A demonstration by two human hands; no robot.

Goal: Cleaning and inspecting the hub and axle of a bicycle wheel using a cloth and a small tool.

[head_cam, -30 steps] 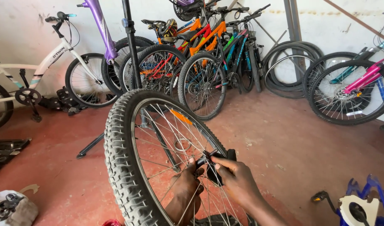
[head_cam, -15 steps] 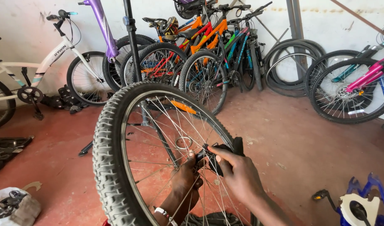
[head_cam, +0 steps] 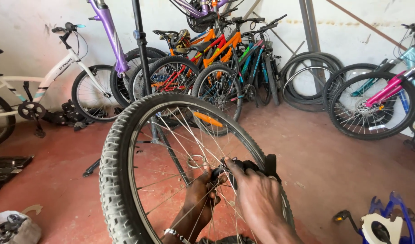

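A bicycle wheel with a knobby grey-black tyre [head_cam: 113, 171] stands upright right in front of me, with thin spokes and an orange reflector [head_cam: 208, 119]. My left hand [head_cam: 202, 198] reaches in from the far side of the spokes and pinches the hub; a bead bracelet is on its wrist. My right hand [head_cam: 257, 199] is on the near side, fingers closed on a black part [head_cam: 246, 166] at the hub's axle. The hub itself is mostly hidden by both hands.
A black repair-stand pole [head_cam: 142, 58] rises behind the wheel, carrying a purple frame [head_cam: 109, 36]. Several bikes [head_cam: 221, 58] lean on the back wall, beside loose tyres [head_cam: 307, 77]. A white bike [head_cam: 44, 77] is left, a teal-pink one [head_cam: 384, 90] right, a blue part [head_cam: 388, 221] bottom right.
The wheel has come closer and fills more of the view. Both hands stay at the hub, and my left wrist with its bracelet has come into sight.
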